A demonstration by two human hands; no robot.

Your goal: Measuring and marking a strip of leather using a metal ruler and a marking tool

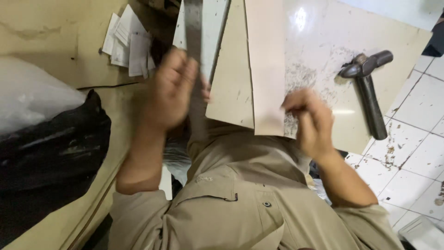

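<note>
My left hand [172, 88] is closed around a long grey metal straightedge [193, 28] that runs away from me, past a grey-white tile piece [215, 23]. My right hand [312, 121] is blurred, fingers curled, at the near edge of a narrow pinkish tile strip [266, 65]; I cannot tell whether it grips anything. The strip lies on a beige tile piece [231, 88], and both rest on a large cream tile [393, 41] speckled with chips. My knees in beige trousers are below.
A dark hammer [367, 88] lies on the cream tile at the right. Torn white paper scraps [127, 41] sit at the upper left. A black bag [51, 153] and clear plastic [27, 92] are at the left. White floor tiles [411, 157] with debris are at the right.
</note>
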